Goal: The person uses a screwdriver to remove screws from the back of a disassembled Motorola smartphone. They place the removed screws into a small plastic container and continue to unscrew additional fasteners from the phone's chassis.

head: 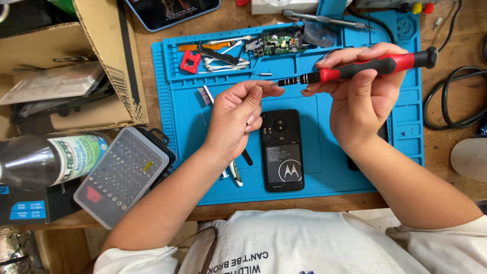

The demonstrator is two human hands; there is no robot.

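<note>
Right hand (362, 96) grips a red-and-black precision screwdriver (365, 67) held level above the blue repair mat (203, 172), tip pointing left. Left hand (234, 119) has fingers pinched together right at the bit tip; can't tell what's between them. Opened black phone (282, 150) lies on the mat just below both hands, bit case (122, 176) off the mat's left edge
</note>
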